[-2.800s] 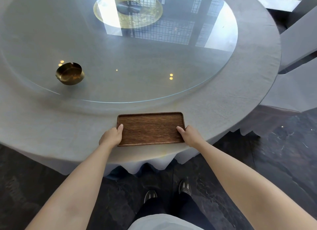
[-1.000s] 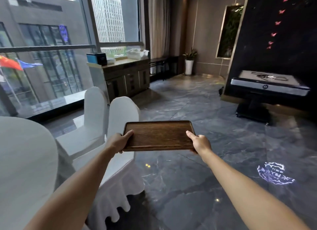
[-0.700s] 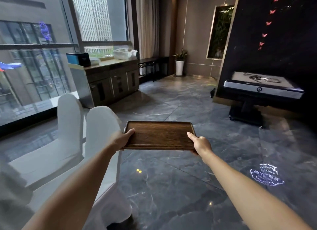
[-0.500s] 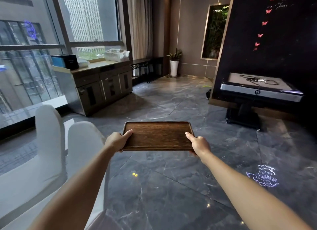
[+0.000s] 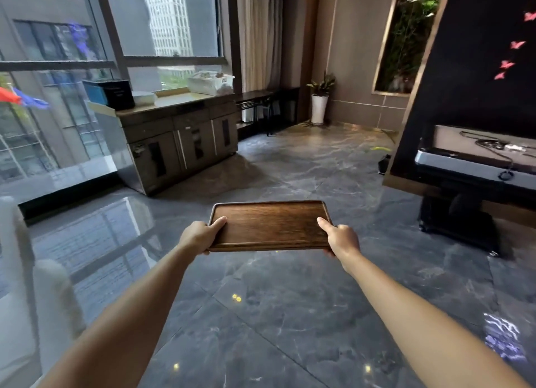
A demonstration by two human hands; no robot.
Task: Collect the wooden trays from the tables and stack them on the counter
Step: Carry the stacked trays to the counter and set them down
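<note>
A dark rectangular wooden tray (image 5: 269, 225) hangs level in the air in front of me, over the grey marble floor. My left hand (image 5: 200, 236) grips its left short edge, thumb on top. My right hand (image 5: 340, 238) grips the right short edge the same way. Nothing lies on the tray. Ahead and to the left, under the window, stands a brown cabinet counter (image 5: 177, 105) with doors below.
On the counter sit a black box (image 5: 116, 93), a white stack (image 5: 145, 97) and a white container (image 5: 210, 82). White-covered chairs (image 5: 43, 295) stand at the left edge. A black table on a pedestal (image 5: 475, 167) is at the right. A potted plant (image 5: 319, 103) stands far back.
I lifted the tray off the round table and turned away from it. Since then the chairs have slid off to the left and the counter has come closer; my grip is unchanged.
</note>
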